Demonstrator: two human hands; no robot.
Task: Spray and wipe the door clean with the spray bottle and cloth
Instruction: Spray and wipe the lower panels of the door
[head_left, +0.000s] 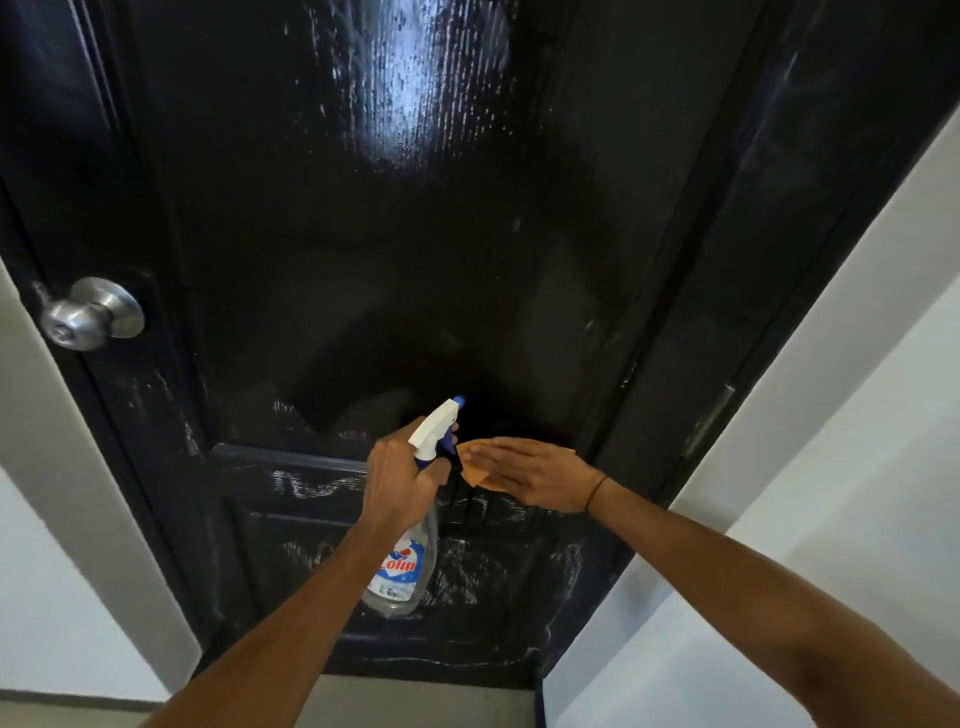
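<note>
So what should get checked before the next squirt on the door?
1. Spray bottle held firmly: ok, the left hand grips its neck.
2. Nozzle aimed at the door: ok, it points at the dark panel.
3. Cloth ready for wiping: ok, the right hand presses it flat on the door.
4. Right hand clear of the spray: not ok, it lies close beside the nozzle.
5. Liquid left in the bottle: cannot tell, the clear bottle looks low.
6. Door knob out of the way: ok, it is far off to the left.
</note>
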